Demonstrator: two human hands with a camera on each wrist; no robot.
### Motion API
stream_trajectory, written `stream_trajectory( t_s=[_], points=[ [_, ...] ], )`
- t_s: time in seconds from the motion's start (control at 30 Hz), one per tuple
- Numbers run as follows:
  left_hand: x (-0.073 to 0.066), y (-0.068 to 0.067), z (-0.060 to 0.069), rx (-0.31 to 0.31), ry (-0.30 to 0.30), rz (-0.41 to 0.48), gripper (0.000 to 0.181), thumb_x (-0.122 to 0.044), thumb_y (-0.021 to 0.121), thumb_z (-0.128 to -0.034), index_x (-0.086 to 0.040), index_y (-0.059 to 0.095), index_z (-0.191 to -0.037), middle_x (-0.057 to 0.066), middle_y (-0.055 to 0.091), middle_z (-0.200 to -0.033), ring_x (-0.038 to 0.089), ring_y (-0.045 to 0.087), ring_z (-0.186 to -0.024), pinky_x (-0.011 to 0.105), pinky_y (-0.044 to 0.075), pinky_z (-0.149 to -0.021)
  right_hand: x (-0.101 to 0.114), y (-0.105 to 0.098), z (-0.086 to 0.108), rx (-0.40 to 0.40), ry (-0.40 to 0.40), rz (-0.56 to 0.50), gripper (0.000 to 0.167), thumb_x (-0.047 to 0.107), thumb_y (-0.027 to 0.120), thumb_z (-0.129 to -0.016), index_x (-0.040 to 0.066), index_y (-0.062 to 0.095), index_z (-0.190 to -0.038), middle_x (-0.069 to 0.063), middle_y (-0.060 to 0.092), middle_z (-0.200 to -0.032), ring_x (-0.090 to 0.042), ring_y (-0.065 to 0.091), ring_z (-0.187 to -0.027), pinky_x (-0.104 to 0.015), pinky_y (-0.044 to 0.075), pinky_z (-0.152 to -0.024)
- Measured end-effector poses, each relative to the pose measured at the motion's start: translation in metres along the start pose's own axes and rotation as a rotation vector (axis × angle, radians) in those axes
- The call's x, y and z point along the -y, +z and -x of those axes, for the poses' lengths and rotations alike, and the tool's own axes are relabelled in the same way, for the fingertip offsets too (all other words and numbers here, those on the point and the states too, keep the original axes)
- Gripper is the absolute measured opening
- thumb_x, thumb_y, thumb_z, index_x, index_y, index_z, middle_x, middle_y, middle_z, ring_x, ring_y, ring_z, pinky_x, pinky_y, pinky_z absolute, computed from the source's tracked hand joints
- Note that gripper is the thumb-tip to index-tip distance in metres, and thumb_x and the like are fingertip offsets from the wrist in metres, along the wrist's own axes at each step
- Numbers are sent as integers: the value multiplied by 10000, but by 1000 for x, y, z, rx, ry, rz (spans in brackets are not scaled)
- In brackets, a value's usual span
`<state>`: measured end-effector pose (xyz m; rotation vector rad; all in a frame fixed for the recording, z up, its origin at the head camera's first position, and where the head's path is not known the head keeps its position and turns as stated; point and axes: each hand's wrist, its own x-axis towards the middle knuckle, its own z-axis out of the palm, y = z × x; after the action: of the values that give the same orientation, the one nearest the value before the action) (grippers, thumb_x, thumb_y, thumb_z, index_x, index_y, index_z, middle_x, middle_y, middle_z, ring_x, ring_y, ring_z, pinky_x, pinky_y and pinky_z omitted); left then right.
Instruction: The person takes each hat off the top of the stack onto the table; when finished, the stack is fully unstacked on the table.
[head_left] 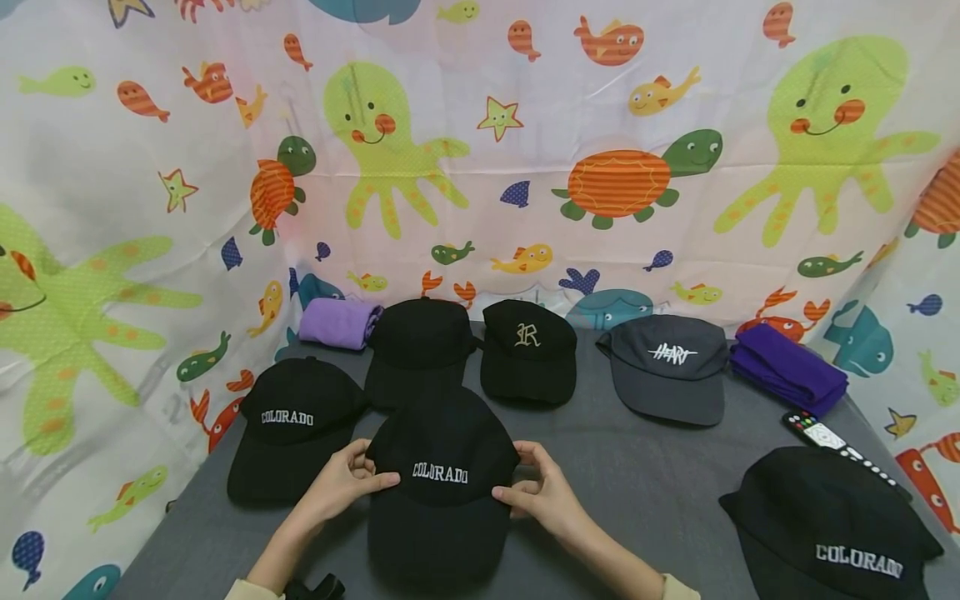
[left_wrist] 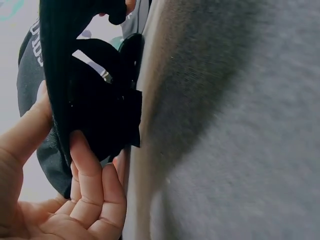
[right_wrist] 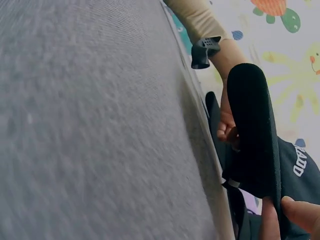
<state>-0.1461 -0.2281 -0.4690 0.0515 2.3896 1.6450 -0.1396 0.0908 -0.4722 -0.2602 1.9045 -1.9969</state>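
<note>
Both hands hold a black cap (head_left: 441, 425) with white COLORADO lettering, brim toward me. My left hand (head_left: 347, 483) pinches its left side, thumb on the front and fingers behind, and the left wrist view shows those fingers (left_wrist: 87, 170) under the cap's edge. On the other side, my right hand (head_left: 543, 492) pinches the cap the same way. In the right wrist view the brim (right_wrist: 252, 115) is seen edge-on, with the right thumb (right_wrist: 300, 212) on it. The cap's underside and strap show dark in the left wrist view.
Another COLORADO cap (head_left: 292, 429) lies at left, a third (head_left: 832, 517) at right front. Behind stand a plain black cap (head_left: 420, 342), an R cap (head_left: 528, 354) and a grey HEART cap (head_left: 667, 371). Lilac cloth (head_left: 339, 323), purple cloth (head_left: 787, 367) and a remote (head_left: 821, 433) lie near the edges.
</note>
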Motion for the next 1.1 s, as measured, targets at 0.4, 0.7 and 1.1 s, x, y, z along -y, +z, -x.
stream_trajectory(
  t_s=[0.4,0.7,1.1],
  points=[
    [11,-5,4,-86,-61,-92,682,-315,771,-749,-8,449,-1266,36,542,-717,147,512,-680,266,424,-695,-18,7,-8,40,-1,23,606,101,722,-806,42,369,-1294,-155,443,-1154,-154,645,-679,-298,546,-576],
    [7,-9,3,-176,-71,-290,838,-396,787,-709,9,406,-1335,13,584,-761,132,522,-650,280,438,-665,-19,4,-20,-10,-172,369,494,171,737,-799,77,493,-1219,-146,554,-1164,-116,580,-567,-287,505,-460],
    [4,-11,-1,-273,-29,-405,743,-420,775,-717,-24,485,-1276,9,589,-783,112,533,-649,267,439,-601,-17,0,-42,-48,-232,438,418,133,732,-798,39,547,-1161,-147,604,-1085,-177,655,-735,-210,498,-576]
  ],
)
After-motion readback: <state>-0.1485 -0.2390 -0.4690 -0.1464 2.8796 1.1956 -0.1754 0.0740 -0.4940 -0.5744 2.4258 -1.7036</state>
